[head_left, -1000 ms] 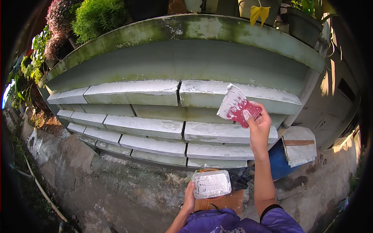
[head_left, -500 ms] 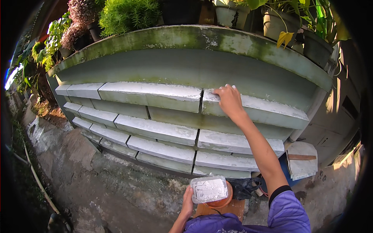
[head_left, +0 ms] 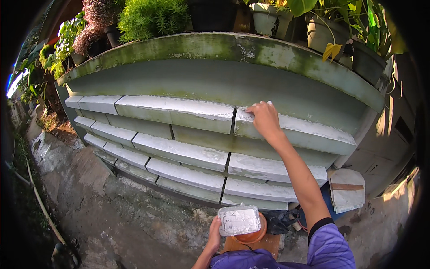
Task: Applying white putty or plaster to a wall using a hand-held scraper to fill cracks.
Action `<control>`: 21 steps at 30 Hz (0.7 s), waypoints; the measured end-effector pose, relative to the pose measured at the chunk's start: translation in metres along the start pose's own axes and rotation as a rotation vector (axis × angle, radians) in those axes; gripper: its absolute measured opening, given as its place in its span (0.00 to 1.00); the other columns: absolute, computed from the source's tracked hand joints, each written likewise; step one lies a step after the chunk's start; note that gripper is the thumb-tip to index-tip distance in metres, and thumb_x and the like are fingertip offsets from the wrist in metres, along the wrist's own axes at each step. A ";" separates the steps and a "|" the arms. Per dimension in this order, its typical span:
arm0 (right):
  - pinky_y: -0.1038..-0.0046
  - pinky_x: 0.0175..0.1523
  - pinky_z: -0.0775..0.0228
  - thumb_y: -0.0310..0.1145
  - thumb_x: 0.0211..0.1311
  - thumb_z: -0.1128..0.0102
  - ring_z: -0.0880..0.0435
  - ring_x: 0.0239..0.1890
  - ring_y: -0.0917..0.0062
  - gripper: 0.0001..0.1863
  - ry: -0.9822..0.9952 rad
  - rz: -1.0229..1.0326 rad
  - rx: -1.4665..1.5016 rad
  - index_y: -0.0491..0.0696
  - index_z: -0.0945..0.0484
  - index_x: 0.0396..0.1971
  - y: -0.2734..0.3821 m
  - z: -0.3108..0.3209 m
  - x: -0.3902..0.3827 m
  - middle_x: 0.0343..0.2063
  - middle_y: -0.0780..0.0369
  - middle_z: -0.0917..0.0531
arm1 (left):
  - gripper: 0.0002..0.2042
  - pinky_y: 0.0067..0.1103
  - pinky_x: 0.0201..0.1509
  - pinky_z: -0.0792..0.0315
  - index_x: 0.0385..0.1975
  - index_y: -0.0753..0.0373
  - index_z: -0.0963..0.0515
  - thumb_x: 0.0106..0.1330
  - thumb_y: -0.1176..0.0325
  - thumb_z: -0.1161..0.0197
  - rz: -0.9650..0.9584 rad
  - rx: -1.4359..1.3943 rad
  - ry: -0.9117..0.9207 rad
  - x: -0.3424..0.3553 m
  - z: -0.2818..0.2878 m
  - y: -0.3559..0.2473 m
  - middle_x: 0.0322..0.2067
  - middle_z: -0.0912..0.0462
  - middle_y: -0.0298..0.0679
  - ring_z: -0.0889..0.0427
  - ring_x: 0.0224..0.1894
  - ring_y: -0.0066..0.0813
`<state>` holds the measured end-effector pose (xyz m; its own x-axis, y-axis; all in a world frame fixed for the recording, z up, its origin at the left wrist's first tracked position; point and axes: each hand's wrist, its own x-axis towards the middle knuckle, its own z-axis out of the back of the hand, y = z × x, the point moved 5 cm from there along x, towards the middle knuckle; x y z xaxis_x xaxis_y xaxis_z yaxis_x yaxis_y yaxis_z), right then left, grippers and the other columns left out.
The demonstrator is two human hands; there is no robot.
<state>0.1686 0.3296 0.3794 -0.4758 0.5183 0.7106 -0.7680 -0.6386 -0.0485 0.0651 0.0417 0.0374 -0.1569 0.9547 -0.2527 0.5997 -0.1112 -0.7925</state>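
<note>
My right hand point(head_left: 266, 119) is closed at the left end of the upper right block point(head_left: 304, 132), its fingers at the top edge just right of a dark vertical gap. Whatever its fingers grip is hidden by the hand. White paint coats the top of this block, while its front face is mostly grey-green. Low in the middle, my left hand point(head_left: 215, 229) grips a clear plastic tray point(head_left: 239, 219) by its left edge. White paint is spread inside the tray, which is held over an orange-brown pot point(head_left: 253, 235).
Below are more stepped blocks point(head_left: 188, 175) with white faces. A mossy ledge point(head_left: 197, 53) above carries potted plants point(head_left: 154, 20). Under the pot is a wooden board point(head_left: 268, 243). A black plastic bag point(head_left: 280, 220) and a blue container point(head_left: 326, 197) topped by a pale sheet point(head_left: 347, 190) stand to the right.
The whole view has shifted slightly. My right hand remains at the same end of the upper block, and my left hand still holds the tray.
</note>
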 end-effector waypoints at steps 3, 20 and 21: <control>0.59 0.50 0.30 0.14 0.47 0.46 0.20 0.42 0.60 0.20 0.042 0.033 -0.024 0.47 0.11 0.38 0.019 -0.003 -0.016 0.34 0.57 0.14 | 0.24 0.23 0.64 0.34 0.65 0.67 0.33 0.79 0.55 0.54 -0.057 0.061 -0.038 0.002 0.014 0.013 0.57 0.23 0.38 0.25 0.58 0.24; 0.58 0.54 0.30 0.16 0.50 0.44 0.21 0.45 0.63 0.18 -0.013 -0.003 -0.101 0.48 0.11 0.36 0.023 0.032 -0.044 0.38 0.57 0.15 | 0.23 0.22 0.61 0.32 0.61 0.65 0.30 0.78 0.52 0.54 0.003 -0.051 -0.097 -0.013 0.039 0.022 0.53 0.22 0.36 0.23 0.55 0.23; 0.59 0.55 0.30 0.16 0.48 0.42 0.21 0.43 0.64 0.18 0.034 -0.033 -0.063 0.49 0.11 0.36 0.029 0.047 -0.050 0.36 0.58 0.15 | 0.23 0.22 0.60 0.31 0.60 0.65 0.29 0.78 0.52 0.54 0.008 -0.061 -0.120 -0.015 0.040 0.023 0.52 0.22 0.36 0.23 0.55 0.23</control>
<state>0.1901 0.2586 0.3754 -0.4633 0.5585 0.6881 -0.8087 -0.5840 -0.0705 0.0501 0.0139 0.0005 -0.2427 0.9134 -0.3269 0.6477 -0.0983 -0.7555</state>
